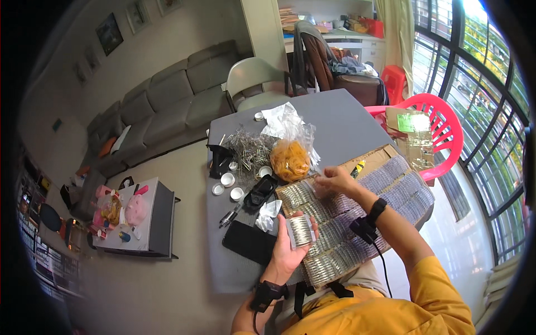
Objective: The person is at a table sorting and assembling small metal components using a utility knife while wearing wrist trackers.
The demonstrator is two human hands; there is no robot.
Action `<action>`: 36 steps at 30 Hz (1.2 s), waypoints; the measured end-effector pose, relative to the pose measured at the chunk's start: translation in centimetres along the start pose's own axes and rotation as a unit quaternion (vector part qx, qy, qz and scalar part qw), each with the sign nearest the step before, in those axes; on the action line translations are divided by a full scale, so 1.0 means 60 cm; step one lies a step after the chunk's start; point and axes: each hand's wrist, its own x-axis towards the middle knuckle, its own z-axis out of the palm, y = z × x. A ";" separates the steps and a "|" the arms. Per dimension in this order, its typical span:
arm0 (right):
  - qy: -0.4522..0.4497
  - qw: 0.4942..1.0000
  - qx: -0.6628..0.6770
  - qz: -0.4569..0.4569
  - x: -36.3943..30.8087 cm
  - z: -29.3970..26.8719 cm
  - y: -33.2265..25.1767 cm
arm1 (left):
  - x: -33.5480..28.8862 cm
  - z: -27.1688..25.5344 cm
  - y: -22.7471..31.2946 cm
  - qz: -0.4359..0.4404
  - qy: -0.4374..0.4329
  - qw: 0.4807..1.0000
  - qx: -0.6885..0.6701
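Packets (335,237) on cardboard tray (377,156).
Left hand (289,254) holds 1 silvery packet (302,232); right hand (336,181), at tray's 11 o'clock, fingers curled, grip contents cannot be determined.

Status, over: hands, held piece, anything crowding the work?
Left hand holding a silvery packet. Right hand at the cardboard's far side, grip unclear. Clear bag of orange contents close beyond the cardboard.
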 end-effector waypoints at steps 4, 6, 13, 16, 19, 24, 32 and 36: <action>-0.079 0.989 0.089 -0.085 -0.048 -0.021 -0.061 | -0.006 0.012 0.003 -0.095 -0.049 0.994 0.007; -0.203 0.963 0.097 -0.148 -0.077 -0.019 -0.119 | -0.010 0.005 0.002 -0.146 -0.073 0.986 0.012; -0.403 0.891 0.094 -0.188 -0.139 -0.020 -0.172 | -0.023 0.041 -0.029 -0.246 -0.095 0.962 0.069; -0.469 0.868 0.103 -0.128 -0.145 -0.020 -0.177 | -0.028 0.039 -0.039 -0.272 -0.094 0.956 0.059; -0.480 0.863 0.096 -0.122 -0.147 -0.016 -0.172 | -0.034 0.038 -0.045 -0.274 -0.118 0.953 0.056; -0.471 0.867 0.092 -0.132 -0.150 -0.004 -0.155 | -0.033 0.039 -0.045 -0.265 -0.100 0.953 0.104; -0.338 0.880 -0.071 -0.325 -0.146 0.009 -0.151 | -0.018 0.020 -0.038 -0.261 -0.061 0.961 0.066; -0.179 0.957 -0.061 -0.220 -0.098 -0.006 -0.104 | -0.026 0.022 -0.026 -0.183 -0.081 0.979 0.044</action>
